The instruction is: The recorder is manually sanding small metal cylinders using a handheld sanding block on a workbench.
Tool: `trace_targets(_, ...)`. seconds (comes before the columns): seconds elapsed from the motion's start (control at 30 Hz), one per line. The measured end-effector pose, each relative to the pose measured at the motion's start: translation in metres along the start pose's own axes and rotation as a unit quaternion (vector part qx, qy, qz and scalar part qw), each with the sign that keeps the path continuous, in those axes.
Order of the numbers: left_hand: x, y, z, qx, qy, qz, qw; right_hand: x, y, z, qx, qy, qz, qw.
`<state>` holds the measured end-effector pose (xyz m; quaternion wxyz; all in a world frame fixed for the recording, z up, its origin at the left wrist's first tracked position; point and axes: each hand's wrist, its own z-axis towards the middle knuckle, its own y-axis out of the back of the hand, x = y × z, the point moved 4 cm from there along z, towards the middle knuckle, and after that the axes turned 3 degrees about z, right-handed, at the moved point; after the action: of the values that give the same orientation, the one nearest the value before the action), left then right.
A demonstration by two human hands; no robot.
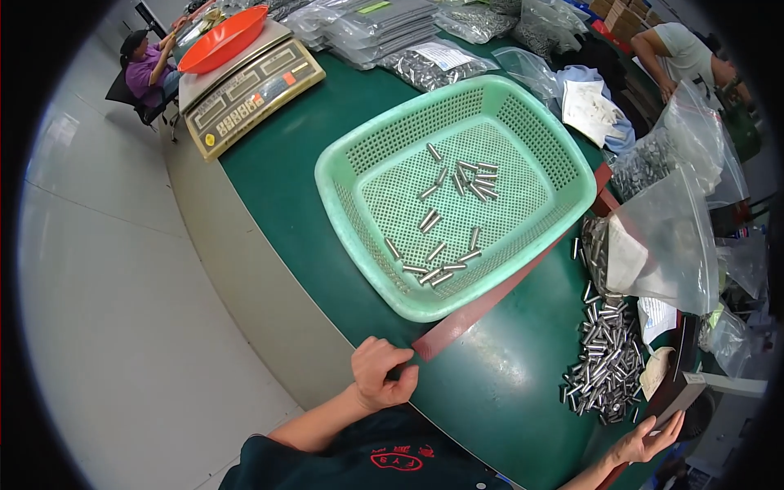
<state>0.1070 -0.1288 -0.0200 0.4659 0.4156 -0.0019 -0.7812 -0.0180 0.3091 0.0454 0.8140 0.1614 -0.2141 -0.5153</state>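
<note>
My left hand (384, 376) is curled just off the table's near edge, beside the end of a dark red strip (467, 318); its palm is hidden. At the lower right my right hand (645, 443) has its fingers stretched out, close to the end of a grey block-like bar (684, 395); I cannot tell whether they touch. A pile of short metal pins (606, 359) lies on the green table beyond the right hand, by the mouth of a clear plastic bag (665, 245). More metal pins (478, 181) are scattered inside a light green perforated basket (333, 175).
A counting scale (257, 94) with an orange-red pan (224, 39) stands at the far left. Filled plastic bags (433, 65) line the back. A white cloth glove (590, 110) lies at back right. Two people sit beyond, one at each side.
</note>
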Motion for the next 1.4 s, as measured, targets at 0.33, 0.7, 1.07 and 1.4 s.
trace_targets(0.33, 0.001, 0.000, -0.003, 0.005, -0.008, 0.030, 1.000, -0.003, -0.006, 0.008, 0.001, 0.037, -0.040, 0.999)
trace_targets(0.7, -0.021, 0.045, 0.068, 0.131, -0.152, 0.134, 0.970, 0.041, -0.011, 0.034, -0.007, 0.050, -0.041, 0.998)
trace_targets(1.07, 0.060, -0.039, 0.211, 0.422, -0.014, 0.331, 0.844, 0.039, 0.005, 0.038, -0.026, 0.036, -0.015, 0.999)
trace_targets(1.4, 0.081, -0.069, 0.207, 0.464, 0.011, 0.348, 0.814, 0.034, 0.007, 0.036, -0.022, 0.024, -0.031, 0.999)
